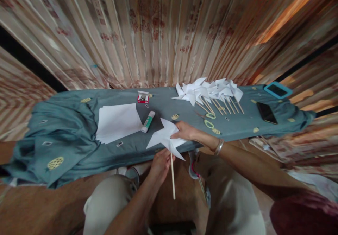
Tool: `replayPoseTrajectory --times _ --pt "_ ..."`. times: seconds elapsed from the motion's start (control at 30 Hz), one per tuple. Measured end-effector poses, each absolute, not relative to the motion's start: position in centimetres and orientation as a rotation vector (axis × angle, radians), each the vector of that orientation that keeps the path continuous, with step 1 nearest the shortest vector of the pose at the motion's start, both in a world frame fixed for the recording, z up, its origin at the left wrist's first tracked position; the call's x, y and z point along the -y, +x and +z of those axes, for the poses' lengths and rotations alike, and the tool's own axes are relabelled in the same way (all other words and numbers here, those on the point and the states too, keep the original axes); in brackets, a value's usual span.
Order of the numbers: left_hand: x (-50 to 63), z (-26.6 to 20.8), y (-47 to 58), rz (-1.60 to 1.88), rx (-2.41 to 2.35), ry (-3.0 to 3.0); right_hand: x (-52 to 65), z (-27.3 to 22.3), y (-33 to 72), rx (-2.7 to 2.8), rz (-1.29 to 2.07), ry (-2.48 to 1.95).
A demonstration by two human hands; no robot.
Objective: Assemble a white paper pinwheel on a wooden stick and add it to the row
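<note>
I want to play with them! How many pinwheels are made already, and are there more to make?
A pile of finished pinwheels on sticks lies on the table; too bunched to count. One more is in hand: the right hand pinches the paper pinwheel, the left hand grips its stick. Blank paper sheets remain, beside the glue stick.

Single head-worn view, looking forward and steeply down from above the seated person's knees, wide-angled and close. The cloth-covered table (79, 136) runs across mid-frame; a curtain (158, 27) rises beyond it, and floor shows before its near edge.
</note>
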State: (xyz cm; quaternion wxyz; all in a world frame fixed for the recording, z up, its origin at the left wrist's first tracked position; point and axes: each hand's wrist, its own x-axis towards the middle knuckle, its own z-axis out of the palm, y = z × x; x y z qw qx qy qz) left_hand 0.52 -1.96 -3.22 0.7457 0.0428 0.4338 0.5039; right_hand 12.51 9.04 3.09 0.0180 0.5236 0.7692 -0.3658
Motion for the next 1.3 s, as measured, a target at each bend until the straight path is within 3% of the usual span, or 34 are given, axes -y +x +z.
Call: replayPoseTrajectory --times 0.3,1.3 --pt "1.8 -3.2 0.8 1.071 -0.983 -0.026 -10.2 4.2 11.7 -2.380 -0.921 1.413" --pt "1.3 -3.7 0.6 0.995 -1.024 0.033 -12.0 4.7 10.8 -2.211 -0.994 1.286"
